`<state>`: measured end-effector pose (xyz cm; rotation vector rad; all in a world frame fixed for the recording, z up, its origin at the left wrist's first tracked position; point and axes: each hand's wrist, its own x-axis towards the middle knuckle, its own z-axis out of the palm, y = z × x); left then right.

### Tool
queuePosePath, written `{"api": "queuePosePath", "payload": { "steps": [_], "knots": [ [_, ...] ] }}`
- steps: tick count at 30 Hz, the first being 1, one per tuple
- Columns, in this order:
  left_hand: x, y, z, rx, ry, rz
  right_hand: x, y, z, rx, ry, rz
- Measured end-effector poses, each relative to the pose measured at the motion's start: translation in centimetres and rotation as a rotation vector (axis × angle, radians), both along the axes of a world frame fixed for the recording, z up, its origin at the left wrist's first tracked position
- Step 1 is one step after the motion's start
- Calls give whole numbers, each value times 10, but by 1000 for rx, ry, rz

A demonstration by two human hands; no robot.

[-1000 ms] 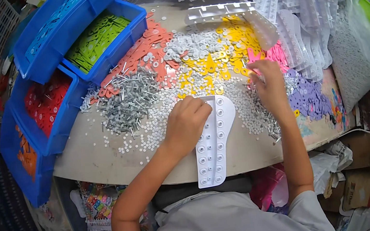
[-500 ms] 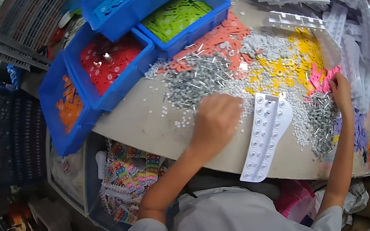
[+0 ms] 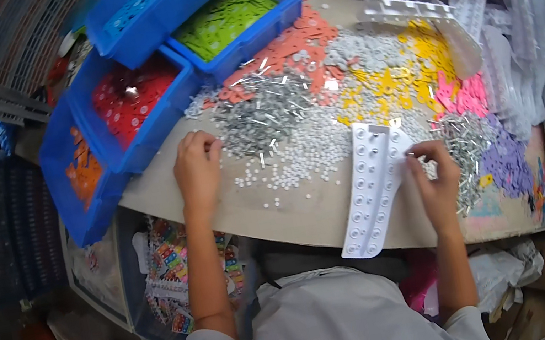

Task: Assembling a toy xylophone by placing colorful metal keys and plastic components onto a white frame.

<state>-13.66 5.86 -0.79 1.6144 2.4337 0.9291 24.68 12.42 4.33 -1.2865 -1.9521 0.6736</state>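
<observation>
A long white plastic tray (image 3: 371, 189) with rows of round sockets lies on the table in front of me. My right hand (image 3: 438, 175) is at its upper right edge, thumb and fingers pinched together; whatever they hold is too small to make out. My left hand (image 3: 199, 171) is left of a heap of metal pins (image 3: 262, 110), fingers drawn together, their contents hidden. Small white beads (image 3: 301, 147) spread between the hands. More metal pins (image 3: 466, 145) lie right of my right hand, below pink pieces (image 3: 465, 94).
Blue bins hold red (image 3: 134, 99), orange (image 3: 83, 169), green (image 3: 226, 19) and blue pieces (image 3: 143, 3). Coral (image 3: 307, 34), yellow (image 3: 430, 57) and purple pieces (image 3: 505, 160) lie loose on the table. Stacked white trays (image 3: 525, 41) crowd the right. A crate of colourful packs (image 3: 191, 263) stands below.
My left hand has moved left, away from the beads and pins. The right hand has come from the pink pieces to the white tray's edge. The whole view has shifted slightly.
</observation>
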Motion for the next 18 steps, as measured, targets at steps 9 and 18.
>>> {"api": "queuePosePath", "payload": {
  "steps": [9,18],
  "knots": [
    [9,-2,13,-21,-120,112,-27,0,-20,-7,39,-52],
    [113,-11,44,201,-620,-302,-24,-8,-23,76,-138,26]
  ]
}}
